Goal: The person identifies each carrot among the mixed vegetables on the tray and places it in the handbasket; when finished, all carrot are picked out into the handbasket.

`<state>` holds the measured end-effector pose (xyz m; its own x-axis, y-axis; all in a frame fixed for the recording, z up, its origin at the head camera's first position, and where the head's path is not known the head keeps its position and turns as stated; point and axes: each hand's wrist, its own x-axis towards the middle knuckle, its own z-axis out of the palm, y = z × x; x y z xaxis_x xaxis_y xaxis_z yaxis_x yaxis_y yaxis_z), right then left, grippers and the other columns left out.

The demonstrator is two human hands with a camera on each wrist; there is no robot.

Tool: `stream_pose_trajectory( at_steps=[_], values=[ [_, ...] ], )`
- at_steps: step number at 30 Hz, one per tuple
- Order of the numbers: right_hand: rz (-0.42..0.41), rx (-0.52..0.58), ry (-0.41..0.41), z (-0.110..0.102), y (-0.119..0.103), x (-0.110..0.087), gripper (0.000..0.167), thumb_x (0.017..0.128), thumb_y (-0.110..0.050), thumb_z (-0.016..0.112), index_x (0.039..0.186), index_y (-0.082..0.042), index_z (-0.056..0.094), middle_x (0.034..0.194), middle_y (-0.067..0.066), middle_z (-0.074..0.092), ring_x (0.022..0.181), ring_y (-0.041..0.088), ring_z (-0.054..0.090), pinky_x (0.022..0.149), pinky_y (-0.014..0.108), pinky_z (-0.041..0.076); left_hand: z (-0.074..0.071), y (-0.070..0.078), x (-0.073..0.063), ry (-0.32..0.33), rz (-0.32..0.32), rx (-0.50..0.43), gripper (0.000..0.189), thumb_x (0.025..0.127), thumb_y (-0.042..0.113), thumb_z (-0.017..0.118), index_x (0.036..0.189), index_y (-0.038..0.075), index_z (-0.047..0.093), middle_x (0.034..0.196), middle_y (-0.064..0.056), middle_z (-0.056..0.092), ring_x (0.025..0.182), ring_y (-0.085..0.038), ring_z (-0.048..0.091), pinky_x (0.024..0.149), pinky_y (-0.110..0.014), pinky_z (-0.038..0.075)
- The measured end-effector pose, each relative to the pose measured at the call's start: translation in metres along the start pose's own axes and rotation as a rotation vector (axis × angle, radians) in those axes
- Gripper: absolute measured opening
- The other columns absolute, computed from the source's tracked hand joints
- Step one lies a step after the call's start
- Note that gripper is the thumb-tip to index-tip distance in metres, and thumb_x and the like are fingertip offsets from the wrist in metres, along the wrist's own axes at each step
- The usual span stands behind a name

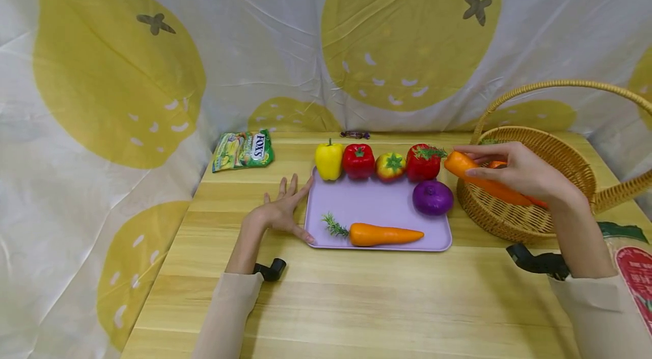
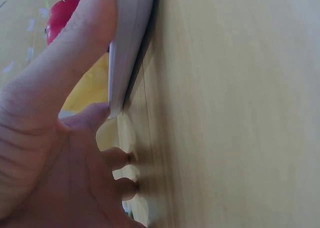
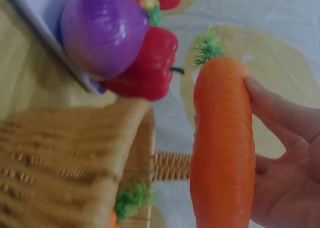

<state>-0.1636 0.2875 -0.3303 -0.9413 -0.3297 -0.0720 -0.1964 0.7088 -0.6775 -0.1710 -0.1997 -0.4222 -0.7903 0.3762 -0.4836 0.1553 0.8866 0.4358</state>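
My right hand pinches an orange carrot with green leaves, held above the near side of the wicker basket. The leafy end points left, towards a red bell pepper. My left hand has its fingers spread; thumb and index finger touch the left edge of the lilac tray, and other fingertips rest on the table. Another carrot lies along the tray's near side, a purple onion at its right. Along the far edge sit a yellow pepper, a red pepper and a red-yellow one.
The basket's tall handle arches over it; green leaves and something orange show inside. A green Fox's candy bag lies at the back left, a wrapped candy by the curtain. A printed package stands at the right edge.
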Motion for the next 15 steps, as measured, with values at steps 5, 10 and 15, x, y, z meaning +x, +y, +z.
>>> stream_pose_trajectory(
  at_steps=[5,10,15],
  values=[
    [0.037,-0.032,0.039,-0.014,0.017,-0.008,0.047,0.097,-0.027,0.074,0.142,-0.019,0.065,0.122,-0.006,0.075,0.099,-0.013,0.059,0.078,0.015,0.051,0.0,0.0,-0.001,0.0,0.0,0.0,0.144,0.068,0.053,0.093,0.166,0.031,-0.009,0.17,-0.018,-0.027,0.156,-0.044,-0.027,0.115,-0.082,-0.012],
    [0.063,-0.052,0.058,-0.031,0.036,-0.012,0.05,0.094,-0.025,0.078,0.142,-0.016,0.065,0.106,-0.033,0.068,0.099,-0.02,0.055,0.077,0.009,0.048,0.0,0.0,-0.001,0.003,0.001,-0.001,0.143,0.068,0.052,0.093,0.167,0.03,-0.008,0.17,-0.019,-0.027,0.156,-0.044,-0.027,0.115,-0.082,-0.012],
    [0.091,-0.03,0.041,-0.047,0.054,-0.015,0.052,0.096,-0.019,0.076,0.145,-0.012,0.061,0.105,-0.037,0.066,0.097,-0.019,0.058,0.076,0.01,0.052,0.0,0.0,-0.001,0.0,-0.001,-0.006,0.143,0.068,0.053,0.093,0.167,0.03,-0.008,0.17,-0.018,-0.027,0.156,-0.043,-0.027,0.116,-0.081,-0.013]
  ],
)
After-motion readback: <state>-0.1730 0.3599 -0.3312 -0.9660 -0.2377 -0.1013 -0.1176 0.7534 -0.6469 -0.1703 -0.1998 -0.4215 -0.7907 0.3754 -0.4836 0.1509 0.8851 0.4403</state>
